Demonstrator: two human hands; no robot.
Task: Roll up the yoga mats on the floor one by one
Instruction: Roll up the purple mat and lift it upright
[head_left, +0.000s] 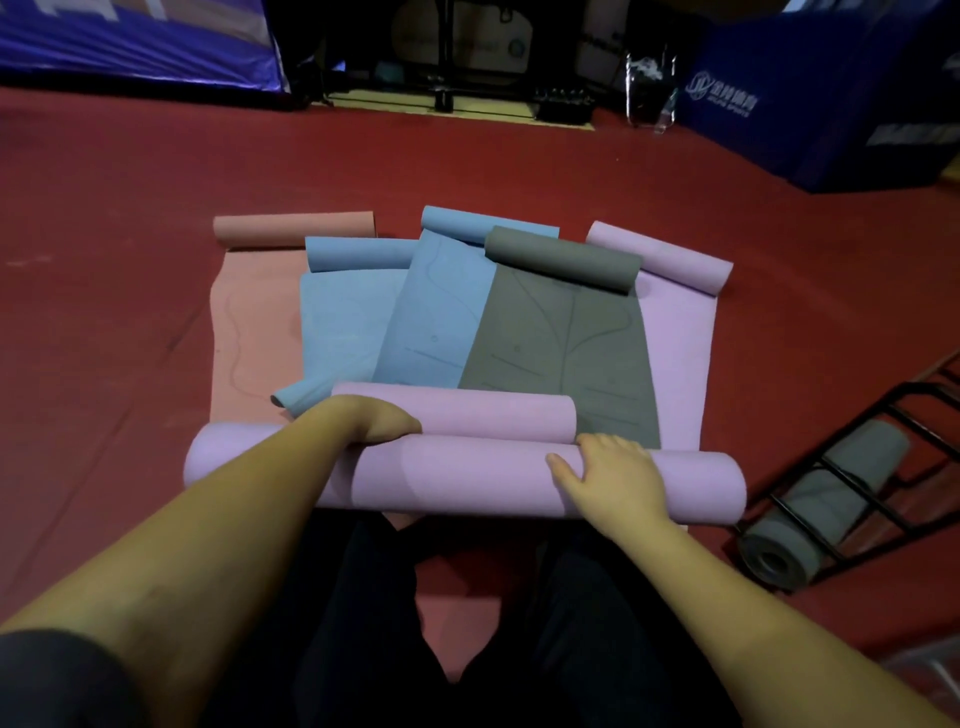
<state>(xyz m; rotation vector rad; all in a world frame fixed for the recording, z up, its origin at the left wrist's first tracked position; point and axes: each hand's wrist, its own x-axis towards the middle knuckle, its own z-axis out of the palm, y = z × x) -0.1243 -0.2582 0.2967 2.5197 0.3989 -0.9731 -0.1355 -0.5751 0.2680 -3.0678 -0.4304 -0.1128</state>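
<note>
Several yoga mats lie overlapped on the red floor, each partly unrolled with a roll at its far end. A thick pink roll (467, 483) lies crosswise just in front of my knees. My right hand (610, 475) rests flat on top of it, fingers spread. My left hand (382, 421) reaches over the same roll, its fingers curled down into the gap between it and a thinner pink roll (493, 413) behind; the fingertips are hidden. Beyond lie a grey mat (561, 338), two blue mats (441, 312) (337, 312), a salmon mat (249, 322) and another pink mat (675, 338).
A black metal rack (883, 467) lies at the right with a rolled grey mat (826, 504) in it. Blue padded barriers (831, 104) stand at the back right and back left. Dark equipment and a stand (447, 78) fill the back. My dark-trousered legs are below.
</note>
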